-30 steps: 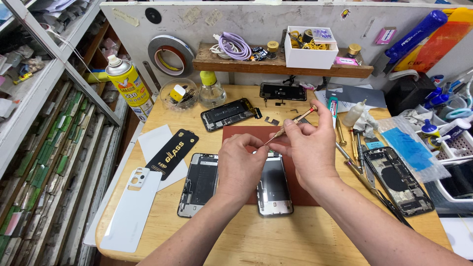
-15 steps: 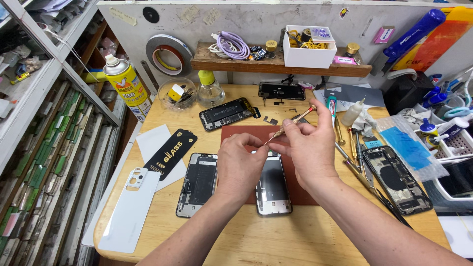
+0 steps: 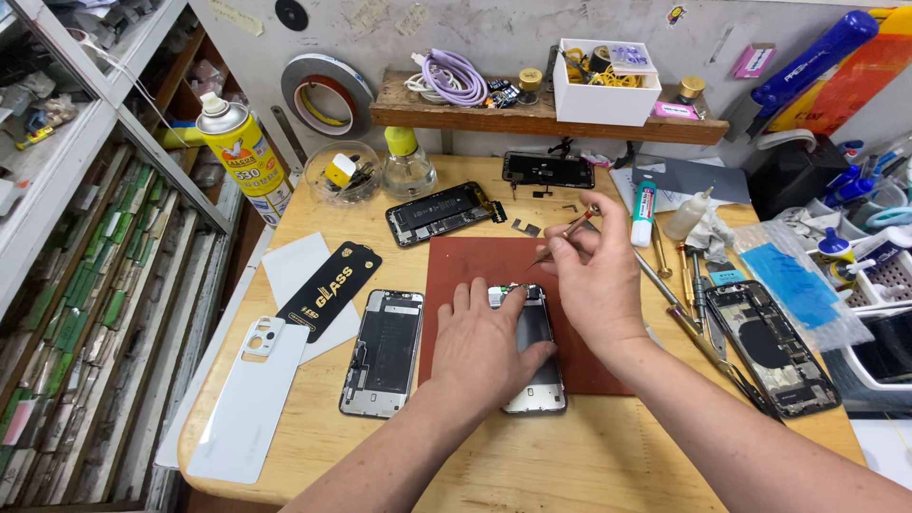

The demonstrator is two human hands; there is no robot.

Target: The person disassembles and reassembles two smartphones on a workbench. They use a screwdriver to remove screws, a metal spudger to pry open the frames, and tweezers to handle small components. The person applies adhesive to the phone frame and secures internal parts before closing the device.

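An opened phone frame (image 3: 538,366) lies on a dark red mat (image 3: 475,275) in the middle of the wooden table (image 3: 589,456). My left hand (image 3: 484,347) rests flat on that phone, fingers pressing its top end. My right hand (image 3: 594,275) hovers just above and to the right, pinching a thin pair of tweezers (image 3: 560,235) whose tips point down toward the phone's top edge. A second opened phone frame (image 3: 383,352) lies to the left of the mat.
A white back cover (image 3: 250,399) and a black glass-protector pack (image 3: 328,290) lie at left. More opened phones (image 3: 442,213) (image 3: 769,347) sit behind and at right, with screwdrivers (image 3: 689,304). A yellow spray can (image 3: 239,152), tape rolls and a wooden shelf (image 3: 532,119) stand at the back.
My left hand has dropped from pinching near the tweezers onto the phone and now lies flat on it. My right hand stays raised with the tweezers.
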